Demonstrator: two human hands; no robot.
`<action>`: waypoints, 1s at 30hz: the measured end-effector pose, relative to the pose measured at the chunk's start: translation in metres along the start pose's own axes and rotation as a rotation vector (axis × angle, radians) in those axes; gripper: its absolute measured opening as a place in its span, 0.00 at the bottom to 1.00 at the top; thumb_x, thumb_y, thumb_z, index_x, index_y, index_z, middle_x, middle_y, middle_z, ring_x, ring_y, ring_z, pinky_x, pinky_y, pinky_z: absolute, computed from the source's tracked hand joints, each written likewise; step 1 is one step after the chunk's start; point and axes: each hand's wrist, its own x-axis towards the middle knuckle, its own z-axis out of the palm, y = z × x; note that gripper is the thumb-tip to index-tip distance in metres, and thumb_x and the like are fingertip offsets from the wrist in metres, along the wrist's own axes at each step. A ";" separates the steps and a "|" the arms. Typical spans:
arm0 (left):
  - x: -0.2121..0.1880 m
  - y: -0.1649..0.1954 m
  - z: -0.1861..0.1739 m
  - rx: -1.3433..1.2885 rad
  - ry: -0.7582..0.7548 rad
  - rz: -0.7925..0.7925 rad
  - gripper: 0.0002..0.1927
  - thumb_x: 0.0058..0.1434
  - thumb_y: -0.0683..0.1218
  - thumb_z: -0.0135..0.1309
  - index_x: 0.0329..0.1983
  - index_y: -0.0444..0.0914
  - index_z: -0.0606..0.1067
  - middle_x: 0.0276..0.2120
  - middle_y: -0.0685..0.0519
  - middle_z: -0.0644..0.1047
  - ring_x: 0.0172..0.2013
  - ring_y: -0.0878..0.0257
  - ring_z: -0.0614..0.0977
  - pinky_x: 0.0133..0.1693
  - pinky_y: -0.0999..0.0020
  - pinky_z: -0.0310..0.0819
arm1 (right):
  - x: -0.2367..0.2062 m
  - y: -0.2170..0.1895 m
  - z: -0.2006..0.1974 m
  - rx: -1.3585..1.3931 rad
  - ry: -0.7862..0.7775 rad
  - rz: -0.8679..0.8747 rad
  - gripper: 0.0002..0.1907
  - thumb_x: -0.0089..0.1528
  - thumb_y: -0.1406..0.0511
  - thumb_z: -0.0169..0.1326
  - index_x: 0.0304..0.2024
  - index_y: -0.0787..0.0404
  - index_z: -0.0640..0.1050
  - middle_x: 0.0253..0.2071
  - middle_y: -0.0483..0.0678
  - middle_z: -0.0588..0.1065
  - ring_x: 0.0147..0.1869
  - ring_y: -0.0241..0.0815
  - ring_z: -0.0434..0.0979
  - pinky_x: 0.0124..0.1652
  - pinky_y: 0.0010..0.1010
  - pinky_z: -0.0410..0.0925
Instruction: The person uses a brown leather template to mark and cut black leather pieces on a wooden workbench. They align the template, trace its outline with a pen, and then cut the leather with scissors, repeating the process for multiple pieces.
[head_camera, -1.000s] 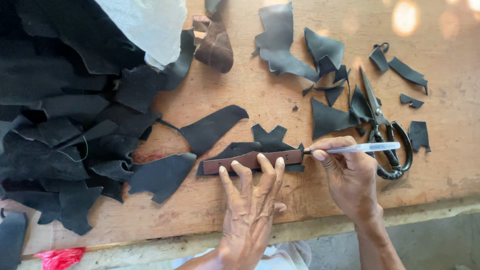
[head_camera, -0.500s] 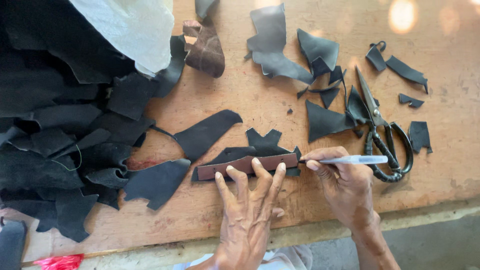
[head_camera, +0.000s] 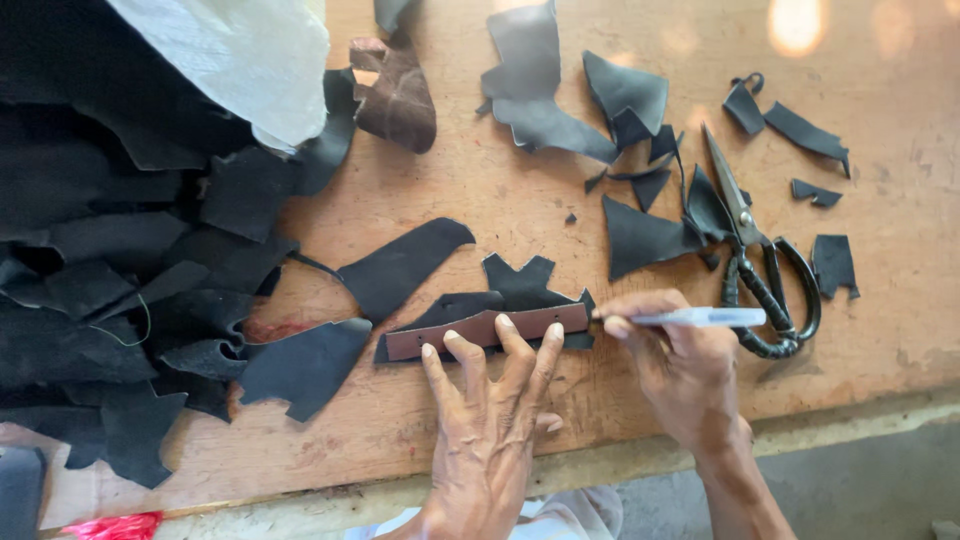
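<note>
Since the earlier frame the pen tip has crept from the top edge round to the right end of the template, while the pressing hand has kept its place. Nearest, the left hand lies flat, fingers spread, pinning the brown strip template onto a black leather piece on the wooden table. The right hand is closed around a white pen, its tip at the strip's end. This looks like tracing the outline; continuing calls for firm, unshifting pressure. Beyond lie scissors, scattered offcuts and a leather heap.
</note>
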 end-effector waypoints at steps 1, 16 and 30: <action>0.001 -0.001 0.000 0.001 -0.018 0.005 0.50 0.57 0.70 0.46 0.78 0.49 0.47 0.67 0.39 0.56 0.56 0.27 0.65 0.56 0.21 0.59 | -0.001 -0.001 0.000 -0.010 -0.002 -0.001 0.06 0.63 0.73 0.60 0.41 0.66 0.77 0.39 0.49 0.82 0.42 0.36 0.84 0.43 0.26 0.77; -0.004 -0.004 0.009 -0.105 0.039 -0.032 0.51 0.56 0.71 0.45 0.79 0.50 0.46 0.68 0.40 0.55 0.59 0.28 0.62 0.59 0.20 0.54 | 0.016 -0.012 0.007 -0.015 -0.021 -0.006 0.07 0.63 0.71 0.60 0.43 0.65 0.77 0.39 0.48 0.81 0.42 0.34 0.82 0.42 0.25 0.75; 0.000 0.005 0.016 -0.099 0.037 -0.050 0.46 0.57 0.61 0.52 0.77 0.47 0.51 0.68 0.39 0.54 0.60 0.25 0.60 0.61 0.19 0.49 | 0.025 -0.036 0.033 -0.071 -0.147 -0.008 0.06 0.62 0.69 0.62 0.40 0.64 0.81 0.34 0.49 0.82 0.36 0.37 0.84 0.34 0.26 0.74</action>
